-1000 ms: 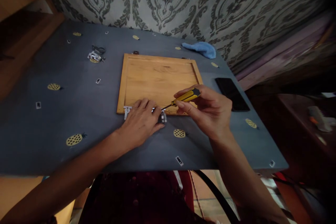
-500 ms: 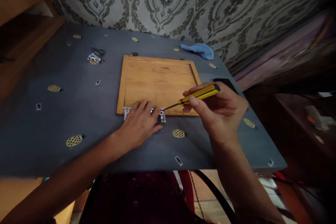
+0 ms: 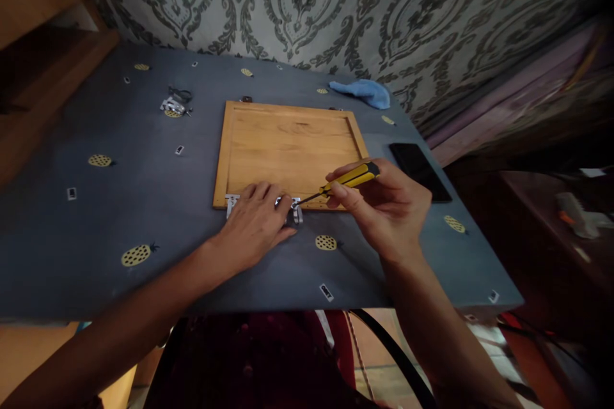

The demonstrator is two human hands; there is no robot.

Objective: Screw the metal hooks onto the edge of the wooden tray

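A wooden panel with a raised frame lies flat on the table. Silver metal fittings sit along its near edge, partly covered by my left hand. That hand bends over the edge, its fingers pressing the metal down and its thumb on the near side. My right hand is closed around the yellow and black handle of a screwdriver. The shaft slants down to the left, with its tip at the right-hand fitting beside my left fingers. Whether the tip sits in a screw is too small to tell.
Loose metal parts lie at the table's back left. A blue cloth rests at the back right, and a black phone lies right of the panel. A patterned wall borders the blue table behind.
My right hand and the screwdriver have shifted left and slightly lower, bringing the handle nearer the fitting. More of the phone now shows. My left hand has stayed in place.
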